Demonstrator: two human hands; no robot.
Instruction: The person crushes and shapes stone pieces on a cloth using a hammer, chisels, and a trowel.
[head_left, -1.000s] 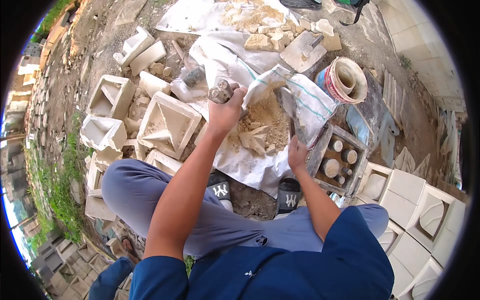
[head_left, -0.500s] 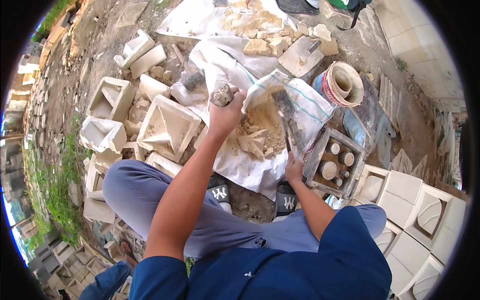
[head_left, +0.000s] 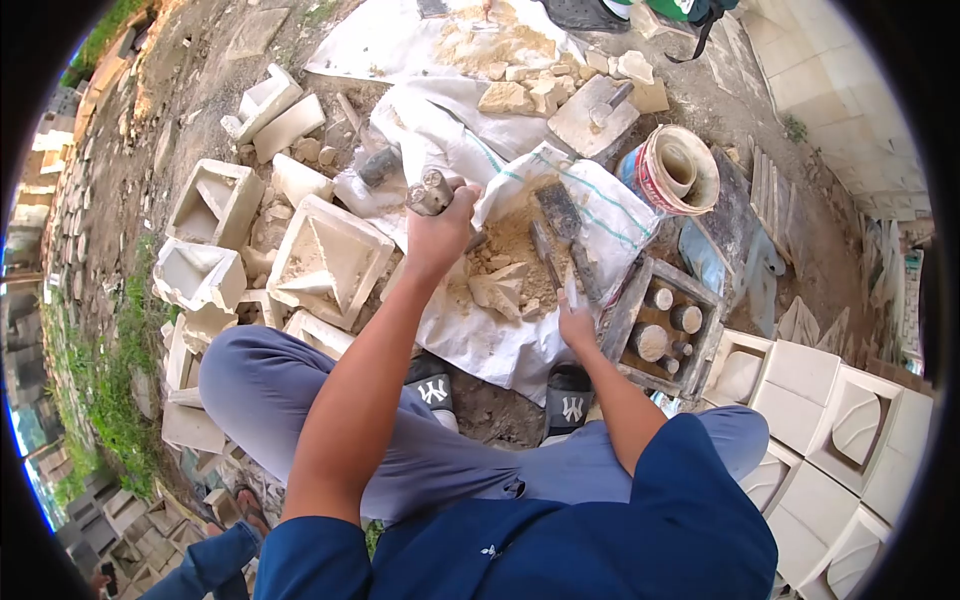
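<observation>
My left hand [head_left: 445,225] is closed around a grey tool with two rounded ends [head_left: 430,192], raised over a white woven sack [head_left: 490,345]. Part of that tool is hidden by the fingers. Fingers of my right hand [head_left: 577,325] wrap around a long, narrow bladed tool [head_left: 546,252], its blade reaching over crumbled tan powder [head_left: 512,235] on the sack. Beside the blade lies a dark block-headed tool [head_left: 558,208]. A broken pale lump [head_left: 500,290] rests in the powder between my hands.
Pale box-shaped castings [head_left: 330,260] crowd the left. A bucket [head_left: 680,172] and a wooden frame holding several round pieces [head_left: 665,325] stand at right, near stacked pale blocks [head_left: 800,380]. Broken chunks [head_left: 530,95] lie farther off. Another person's leg [head_left: 210,560] shows lower left.
My left hand has shifted slightly left with its tool. My right hand has moved a little left, and the narrow blade now angles more to the left, over the powder.
</observation>
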